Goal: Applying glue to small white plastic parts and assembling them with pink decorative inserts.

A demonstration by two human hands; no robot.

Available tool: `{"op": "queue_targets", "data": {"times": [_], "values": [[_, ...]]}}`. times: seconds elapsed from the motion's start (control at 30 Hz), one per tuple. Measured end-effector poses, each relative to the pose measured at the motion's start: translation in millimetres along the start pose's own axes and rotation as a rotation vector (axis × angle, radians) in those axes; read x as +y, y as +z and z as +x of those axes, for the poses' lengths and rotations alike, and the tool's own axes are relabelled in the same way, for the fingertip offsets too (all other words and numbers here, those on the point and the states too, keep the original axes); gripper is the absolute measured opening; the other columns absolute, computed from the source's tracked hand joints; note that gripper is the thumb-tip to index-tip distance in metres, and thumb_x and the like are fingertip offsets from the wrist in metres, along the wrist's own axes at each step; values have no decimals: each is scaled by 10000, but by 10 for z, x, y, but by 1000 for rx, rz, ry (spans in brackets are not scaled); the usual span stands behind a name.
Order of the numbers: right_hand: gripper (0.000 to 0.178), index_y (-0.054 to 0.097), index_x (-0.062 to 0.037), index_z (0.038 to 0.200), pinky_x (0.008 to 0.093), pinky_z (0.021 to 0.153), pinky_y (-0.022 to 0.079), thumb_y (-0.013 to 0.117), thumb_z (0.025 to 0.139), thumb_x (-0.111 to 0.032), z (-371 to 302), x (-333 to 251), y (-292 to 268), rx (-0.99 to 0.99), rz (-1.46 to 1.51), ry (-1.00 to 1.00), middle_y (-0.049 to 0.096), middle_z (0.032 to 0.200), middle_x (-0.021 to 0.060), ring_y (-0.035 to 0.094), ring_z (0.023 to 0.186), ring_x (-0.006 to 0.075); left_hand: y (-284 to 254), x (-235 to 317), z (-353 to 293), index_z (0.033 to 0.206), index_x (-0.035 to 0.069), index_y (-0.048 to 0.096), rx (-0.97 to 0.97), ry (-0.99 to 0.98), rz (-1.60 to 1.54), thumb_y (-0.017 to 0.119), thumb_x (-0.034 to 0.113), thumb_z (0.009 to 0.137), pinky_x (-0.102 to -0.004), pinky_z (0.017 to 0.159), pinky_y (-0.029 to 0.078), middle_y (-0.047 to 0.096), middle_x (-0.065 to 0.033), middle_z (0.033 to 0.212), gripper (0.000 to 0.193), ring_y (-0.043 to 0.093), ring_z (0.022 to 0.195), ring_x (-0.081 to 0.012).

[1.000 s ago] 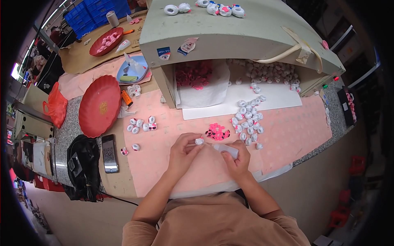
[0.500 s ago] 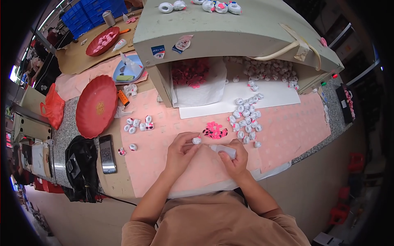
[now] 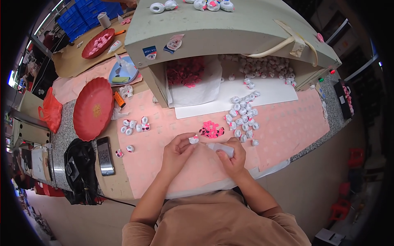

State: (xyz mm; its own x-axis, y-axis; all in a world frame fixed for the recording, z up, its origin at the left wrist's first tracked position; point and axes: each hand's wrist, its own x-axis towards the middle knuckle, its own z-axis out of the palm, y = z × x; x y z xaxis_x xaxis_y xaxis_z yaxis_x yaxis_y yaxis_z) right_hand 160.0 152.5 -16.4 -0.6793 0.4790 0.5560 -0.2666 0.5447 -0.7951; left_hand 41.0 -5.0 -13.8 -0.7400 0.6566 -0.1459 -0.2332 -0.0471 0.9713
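A grey-green cabinet [image 3: 230, 37] is standing just beyond both hands, while a pink sheet [image 3: 143, 164] is covering much of the counter [image 3: 63, 131] beneath them. Well to the left of the left grip, a red scalloped tray [image 3: 93, 117] is resting.

Between cabinet and body, the right hand [image 3: 234, 159] is gripping a translucent bottle [image 3: 226, 149], its thumb lying along the near side; the left hand [image 3: 174, 155] is pinching a small white piece [image 3: 193, 140] at its fingertips. Good handling here is probably depending on quiet wrists, a light, even hold on the bottle and a firm pinch that is leaving the piece's near-right face uncovered (a hard squeeze would likely be spoiling control over so small a target).

The bottle is pointing leftward, its narrow end facing the left grip and its base sitting toward the right palm. Its long axis is running roughly left to right, the narrow end lying slightly farther from the body. Just beyond the gap between the grips, pink petal-like bits [image 3: 212, 130] are lying in a cluster. The held piece is looking rounded, its own long axis too small to tell, as is any contact with the bottle.
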Motion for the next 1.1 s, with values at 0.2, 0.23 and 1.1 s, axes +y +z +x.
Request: {"op": "queue_targets", "data": {"times": [0.2, 0.23, 1.1], "values": [[217, 598, -14, 899, 305, 558, 447, 747, 760, -91, 22, -32, -1, -15, -16, 18, 594, 754, 103, 573, 640, 218, -14, -21, -7, 1198, -26, 527, -11, -26, -13, 563, -106, 858, -256, 938, 491, 604, -127, 1175, 351, 592, 1094, -159], [214, 600, -15, 897, 306, 561, 448, 746, 760, -89, 27, -34, 0, 1, -7, 20, 594, 752, 101, 576, 644, 220, -15, -23, -4, 1198, -26, 527, -11, -26, -13, 563, -106, 858, -256, 938, 491, 604, -127, 1175, 351, 592, 1094, -159], [249, 579, -7, 1024, 377, 791, 473, 624, 784, 41, 404, -102, -264, -346, -373, 272, 579, 1001, 145, 585, 912, 330, -104, -26, 46, 1284, 11, 528, 39, 29, -108, 606, -27, 880, -243, 848, 508, 624, -53, 1075, 413, 604, 963, -107]]}}
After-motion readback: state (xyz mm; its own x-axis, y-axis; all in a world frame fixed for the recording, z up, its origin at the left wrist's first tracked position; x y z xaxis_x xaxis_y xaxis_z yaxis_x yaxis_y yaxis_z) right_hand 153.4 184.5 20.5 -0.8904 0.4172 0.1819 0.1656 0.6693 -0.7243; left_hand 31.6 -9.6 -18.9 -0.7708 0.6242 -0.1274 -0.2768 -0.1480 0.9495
